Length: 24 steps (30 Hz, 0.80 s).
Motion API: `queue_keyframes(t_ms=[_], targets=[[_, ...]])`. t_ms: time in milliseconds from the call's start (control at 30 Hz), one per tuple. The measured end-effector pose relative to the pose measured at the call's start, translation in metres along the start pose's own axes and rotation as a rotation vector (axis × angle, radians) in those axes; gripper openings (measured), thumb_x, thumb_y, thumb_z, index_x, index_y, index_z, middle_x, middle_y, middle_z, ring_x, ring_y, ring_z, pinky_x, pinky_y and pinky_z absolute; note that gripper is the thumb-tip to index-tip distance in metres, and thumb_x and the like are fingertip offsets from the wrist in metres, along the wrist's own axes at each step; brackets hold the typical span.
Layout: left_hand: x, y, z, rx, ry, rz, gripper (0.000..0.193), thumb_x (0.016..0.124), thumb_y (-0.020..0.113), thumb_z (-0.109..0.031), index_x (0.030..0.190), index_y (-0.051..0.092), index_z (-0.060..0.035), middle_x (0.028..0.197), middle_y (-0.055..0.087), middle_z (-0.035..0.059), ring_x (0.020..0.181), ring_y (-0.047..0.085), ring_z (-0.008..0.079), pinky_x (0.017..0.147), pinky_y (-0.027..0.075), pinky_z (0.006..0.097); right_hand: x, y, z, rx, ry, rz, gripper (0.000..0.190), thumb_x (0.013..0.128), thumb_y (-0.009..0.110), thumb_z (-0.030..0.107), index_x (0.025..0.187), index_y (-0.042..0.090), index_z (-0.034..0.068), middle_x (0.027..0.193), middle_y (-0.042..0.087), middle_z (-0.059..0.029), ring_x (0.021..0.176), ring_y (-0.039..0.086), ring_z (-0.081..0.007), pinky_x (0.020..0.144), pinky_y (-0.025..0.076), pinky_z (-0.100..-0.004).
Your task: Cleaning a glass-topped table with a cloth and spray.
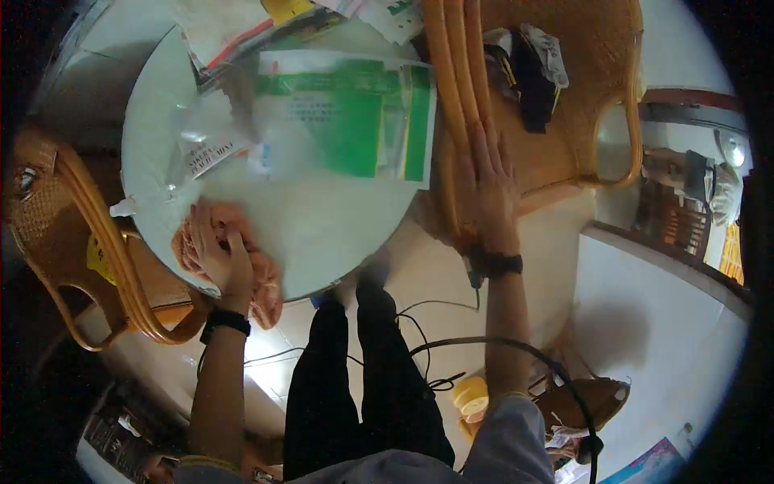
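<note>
My left hand (221,257) presses a crumpled orange-brown cloth (266,287) against the near left part of a round glass tabletop (320,242); some of the cloth hangs over the edge. Flat on the armrest of a rattan chair (462,78) at the right lies my right hand (493,181), fingers extended and no object in it. Between and beyond the hands, a green and white plastic package (357,121) lies on the table, with a clear printed plastic bag (211,145) to its left.
More bags and packets (242,30) cover the table's far side. Dark and grey cloth items (535,78) rest on the right chair's seat. Another rattan chair (103,224) stands at the left. Black cables (423,351) cross the floor near my legs; a yellow object (470,396) sits by them.
</note>
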State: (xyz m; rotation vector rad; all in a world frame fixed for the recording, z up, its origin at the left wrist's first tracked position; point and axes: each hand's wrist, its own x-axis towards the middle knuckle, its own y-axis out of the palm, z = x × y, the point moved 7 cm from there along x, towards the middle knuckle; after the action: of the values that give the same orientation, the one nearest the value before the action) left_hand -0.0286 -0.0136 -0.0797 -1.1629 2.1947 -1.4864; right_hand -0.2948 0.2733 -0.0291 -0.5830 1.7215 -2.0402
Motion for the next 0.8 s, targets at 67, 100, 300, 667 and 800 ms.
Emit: queue_keyframes(t_ms=[67,100,300,667,800], targets=[[-0.001,0.003,-0.006,0.001,0.026,0.030,0.043,0.082,0.053,-0.013,0.123,0.049,-0.0006,0.135,0.046,0.0141,0.129,0.038,0.0337,0.109,0.024,0.0444,-0.001,0.009,-0.012,-0.042,-0.059,-0.034,0.048,0.096,0.039,0.021,0.141,0.032,0.006,0.145,0.032,-0.0177,0.133,0.030,-0.0374,0.111,0.023,-0.0454],[-0.002,0.001,0.001,0.020,0.012,0.032,0.043,0.082,0.053,-0.015,0.123,0.049,-0.0010,0.136,0.045,0.0137,0.129,0.037,0.0332,0.109,0.024,0.0450,0.000,0.016,-0.005,-0.132,-0.158,-0.011,0.048,0.096,0.039,0.021,0.140,0.032,0.006,0.144,0.033,-0.0191,0.133,0.030,-0.0381,0.110,0.024,-0.0459],[-0.010,0.006,0.010,0.131,-0.079,0.153,0.044,0.083,0.053,-0.021,0.123,0.048,-0.0037,0.138,0.042,0.0114,0.132,0.034,0.0323,0.108,0.020,0.0502,0.019,0.003,0.014,-0.105,-0.302,-0.086,0.049,0.094,0.042,0.025,0.136,0.035,0.000,0.140,0.035,-0.0247,0.132,0.029,-0.0427,0.109,0.027,-0.0481],[-0.013,0.010,0.013,0.287,-0.046,0.175,0.047,0.082,0.053,-0.025,0.123,0.046,-0.0028,0.136,0.041,0.0157,0.130,0.030,0.0384,0.105,0.019,0.0518,0.027,0.014,0.022,-0.041,-0.390,0.000,0.047,0.094,0.043,0.021,0.135,0.035,-0.002,0.141,0.031,-0.0273,0.133,0.028,-0.0419,0.109,0.025,-0.0518],[-0.019,0.028,0.039,0.228,-0.175,0.279,0.046,0.083,0.052,-0.027,0.122,0.046,-0.0027,0.135,0.042,0.0170,0.130,0.030,0.0398,0.105,0.018,0.0544,0.062,0.013,0.012,0.030,-0.423,-0.151,0.053,0.089,0.046,0.013,0.137,0.030,-0.005,0.146,0.024,-0.0224,0.136,0.020,-0.0419,0.111,0.021,-0.0498]])
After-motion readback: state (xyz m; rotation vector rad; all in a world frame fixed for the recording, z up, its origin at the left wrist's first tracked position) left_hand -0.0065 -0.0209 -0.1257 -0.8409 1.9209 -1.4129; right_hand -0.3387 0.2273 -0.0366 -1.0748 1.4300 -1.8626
